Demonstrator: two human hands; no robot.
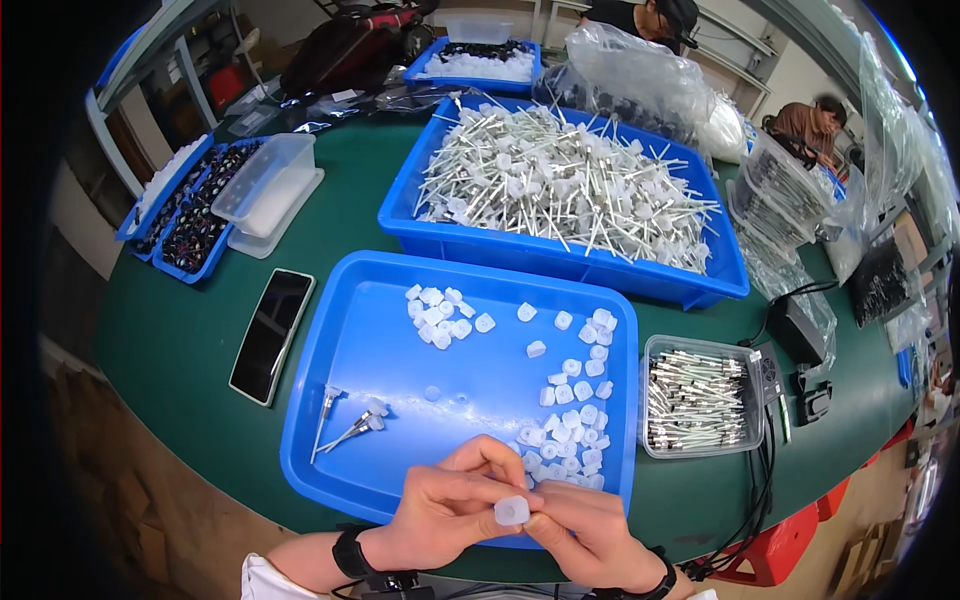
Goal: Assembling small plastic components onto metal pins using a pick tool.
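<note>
Over the near edge of the blue tray [345, 300], both of my hands meet at a small translucent white plastic cap [511, 511]. My left hand [445, 510] is closed, with thumb and fingers pinching the cap from its left. From the other side my right hand [590, 530] is also closed, its thumb and index finger at the cap's right edge. Whether a stem lies behind the cap is hidden by my fingers. Loose white caps [565, 440] lie along the tray's right side, and another cluster [437, 315] sits at its far left. Several capped thin stems [350, 425] rest at the left.
Behind the tray stands a big blue bin [560, 262] heaped with capped stems. A clear box of stems [700, 400] is at the right, near cables and a black adapter [797, 330]. A phone [272, 335] lies left. Two other people [650, 20] are at the back.
</note>
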